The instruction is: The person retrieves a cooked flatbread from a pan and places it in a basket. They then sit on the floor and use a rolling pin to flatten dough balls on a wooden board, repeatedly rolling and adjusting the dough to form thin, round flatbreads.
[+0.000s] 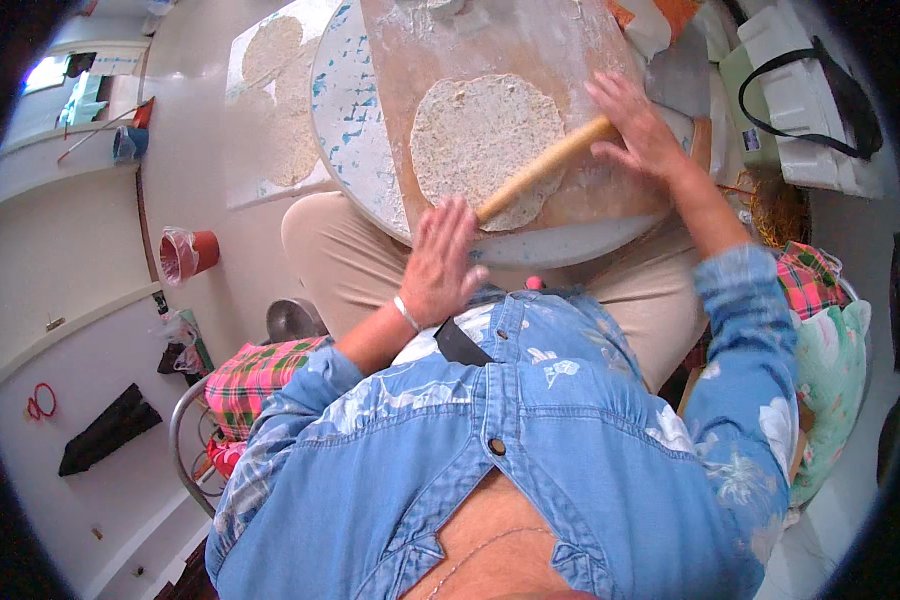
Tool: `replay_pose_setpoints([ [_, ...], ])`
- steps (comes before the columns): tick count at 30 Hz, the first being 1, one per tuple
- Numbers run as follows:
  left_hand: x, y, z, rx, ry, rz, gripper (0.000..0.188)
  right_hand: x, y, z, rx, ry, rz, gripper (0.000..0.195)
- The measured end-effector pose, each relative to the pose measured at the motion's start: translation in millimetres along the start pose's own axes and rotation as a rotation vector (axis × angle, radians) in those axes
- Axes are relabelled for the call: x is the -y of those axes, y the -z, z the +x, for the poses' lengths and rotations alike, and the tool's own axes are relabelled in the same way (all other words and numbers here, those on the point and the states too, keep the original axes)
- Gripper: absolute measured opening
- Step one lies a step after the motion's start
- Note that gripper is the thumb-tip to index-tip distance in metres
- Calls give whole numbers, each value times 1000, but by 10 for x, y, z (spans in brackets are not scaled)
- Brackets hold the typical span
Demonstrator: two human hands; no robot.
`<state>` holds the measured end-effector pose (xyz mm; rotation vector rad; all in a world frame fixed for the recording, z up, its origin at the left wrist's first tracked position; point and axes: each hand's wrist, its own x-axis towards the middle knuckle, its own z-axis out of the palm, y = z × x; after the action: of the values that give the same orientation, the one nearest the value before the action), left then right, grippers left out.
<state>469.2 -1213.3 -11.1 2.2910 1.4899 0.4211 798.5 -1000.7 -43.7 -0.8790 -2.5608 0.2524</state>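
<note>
A wooden rolling pin (546,166) lies slantwise across a flat, rough-edged round of floury dough (480,142). My right hand (636,129) is over the pin's far right end, fingers stretched forward and thumb apart. At the near end, my left hand (441,259) rests against the pin with its fingers extended; the contact under the palm is hidden. A silver-coloured bracelet (406,313) circles the left wrist. The dough is on a flour-dusted wooden board (607,199), which sits on a round white table (352,112) with worn blue marks.
Left of the table, a white board (240,161) bears more flattened dough (289,127). A cleaver (679,79) lies right of my right hand. Farther out are a red lined bin (191,253), a metal bowl (294,319) and a white foam box (787,97) with a black strap.
</note>
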Motion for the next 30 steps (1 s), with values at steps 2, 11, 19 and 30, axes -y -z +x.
replay_pose_setpoints([
  [2, -33, -33, -62, -2, 11, 45, 78, 31, 72, -57, 9, 25, 13, 75],
  [11, -46, 79, 96, 64, -25, 95, 78, -33, 4, -77, -1, 12, -66, 77],
  [19, 232, 21, 461, -140, 132, 169, 76, 96, 135, 224, 7, -92, -206, 76],
  [30, 104, 5, 383, -61, 96, 166, 77, 44, 122, 38, -30, -35, -111, 74],
])
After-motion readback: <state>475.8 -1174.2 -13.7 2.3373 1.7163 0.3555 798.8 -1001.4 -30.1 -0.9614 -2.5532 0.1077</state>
